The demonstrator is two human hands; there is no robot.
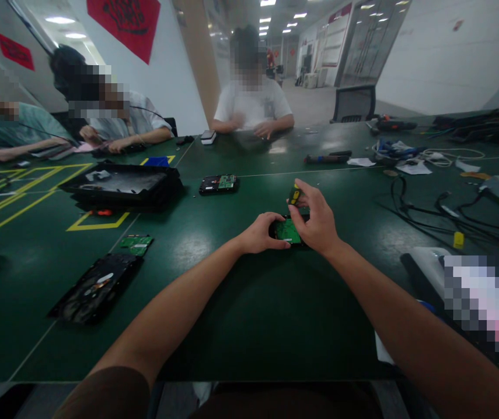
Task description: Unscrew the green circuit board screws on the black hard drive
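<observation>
A small black hard drive point(287, 230) with a green circuit board facing up lies on the dark green table point(241, 314) in front of me. My left hand point(262, 233) grips its left end and steadies it. My right hand point(314, 220) hovers over its right side and holds a small yellow-and-black screwdriver point(293, 194) upright between thumb and fingers, tip pointing down at the drive.
An opened drive point(95, 289) and a loose green board point(136, 243) lie at the left. A black tray point(123, 185) and another drive point(218, 184) sit farther back. Cables point(441, 209) sprawl at the right. Three people sit along the far and left edges.
</observation>
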